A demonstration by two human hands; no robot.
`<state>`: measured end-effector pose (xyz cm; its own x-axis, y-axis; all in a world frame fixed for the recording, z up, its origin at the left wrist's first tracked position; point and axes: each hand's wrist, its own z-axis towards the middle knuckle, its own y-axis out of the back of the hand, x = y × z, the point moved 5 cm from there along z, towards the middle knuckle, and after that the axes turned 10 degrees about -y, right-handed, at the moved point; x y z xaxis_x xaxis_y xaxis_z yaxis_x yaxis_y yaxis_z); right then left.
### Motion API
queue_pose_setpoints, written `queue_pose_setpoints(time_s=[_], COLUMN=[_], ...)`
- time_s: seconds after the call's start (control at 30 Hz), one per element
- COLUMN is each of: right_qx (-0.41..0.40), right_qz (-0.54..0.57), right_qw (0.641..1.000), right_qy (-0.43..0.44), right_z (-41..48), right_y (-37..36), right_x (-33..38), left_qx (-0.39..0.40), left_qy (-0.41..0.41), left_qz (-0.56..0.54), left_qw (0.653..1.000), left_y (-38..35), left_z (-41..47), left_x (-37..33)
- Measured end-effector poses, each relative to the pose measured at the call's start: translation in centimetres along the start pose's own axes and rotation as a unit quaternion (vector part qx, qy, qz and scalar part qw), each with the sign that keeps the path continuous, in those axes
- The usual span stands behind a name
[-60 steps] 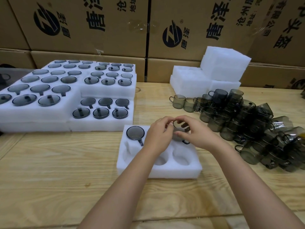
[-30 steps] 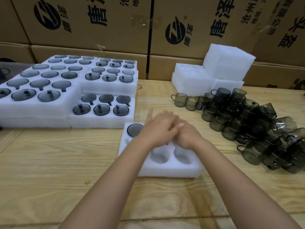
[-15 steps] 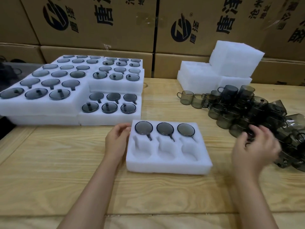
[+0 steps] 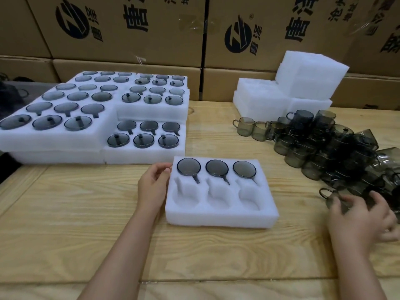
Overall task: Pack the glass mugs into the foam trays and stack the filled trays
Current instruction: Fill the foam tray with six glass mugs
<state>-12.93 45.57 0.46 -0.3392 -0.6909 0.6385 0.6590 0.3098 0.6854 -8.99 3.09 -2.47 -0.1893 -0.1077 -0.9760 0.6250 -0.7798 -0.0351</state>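
A white foam tray (image 4: pixel 220 217) lies in front of me on the wooden table. Its far row holds three smoky glass mugs (image 4: pixel 216 168); the three near pockets are bare foam. My left hand (image 4: pixel 152 187) holds the tray's left edge, thumb at the far left corner. A heap of loose smoky mugs (image 4: pixel 324 146) covers the table's right side. My right hand (image 4: pixel 361 217) is at the heap's near end, fingers curled round one mug (image 4: pixel 332 199) whose handle points left; this part is blurred.
Filled foam trays (image 4: pixel 65 139) are stacked at the left, up to the back. Spare foam trays (image 4: pixel 300 83) are piled at the back right. Printed cardboard boxes (image 4: pixel 129 29) wall off the far side. Bare wood (image 4: pixel 65 224) lies left of the tray.
Both hands pressed a mug into the tray's far row, then parted. The left hand went to the tray's left edge; the right reached into the heap and closed round a mug.
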Motion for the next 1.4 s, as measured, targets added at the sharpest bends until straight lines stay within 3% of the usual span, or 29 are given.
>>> queue_pose_setpoints(time_s=[0.27,0.43,0.53,0.67,0.77,0.93,1.17,1.3,1.4], right_qx=[0.136,0.208,0.203,0.125,0.187,0.325,0.302,0.343,0.372], right_qz=[0.133,0.123,0.145,0.259,0.333,0.304,0.153,0.146,0.202], right_qw=[0.977,0.959,0.959,0.952,0.914,0.876,0.898,0.887,0.879], right_qy=[0.096,0.148,0.133,0.107,0.136,0.187,0.282,0.273,0.221], right_z=[-3.6,-5.0,-5.1,-5.4,-6.8,-9.8,-10.7,-10.1,-8.9], right_y=[-1.7,-2.7,-2.3,0.5,1.3,0.3,-0.1,-0.2,0.3], right_x=[3.1,3.8,4.0,5.6,8.0,10.3,11.3,11.5,12.4], left_qx=[0.002,0.005,0.005,0.009,0.01,-0.015,-0.027,-0.049,-0.026], left_qy=[0.002,-0.002,-0.002,-0.004,-0.007,-0.008,-0.002,-0.112,-0.223], left_qz=[0.015,0.023,0.021,0.016,0.031,0.004,-0.014,0.115,0.098], left_qw=[1.0,1.0,1.0,1.0,0.999,1.0,1.0,0.986,0.969], left_y=[0.0,0.0,0.0,0.0,0.1,0.1,-0.2,0.1,-2.2], left_z=[0.0,-0.1,-0.3,-0.3,-0.3,-0.3,-0.5,-1.3,-2.3], left_x=[0.2,0.1,0.0,0.0,0.0,-0.2,-0.7,-3.7,-8.7])
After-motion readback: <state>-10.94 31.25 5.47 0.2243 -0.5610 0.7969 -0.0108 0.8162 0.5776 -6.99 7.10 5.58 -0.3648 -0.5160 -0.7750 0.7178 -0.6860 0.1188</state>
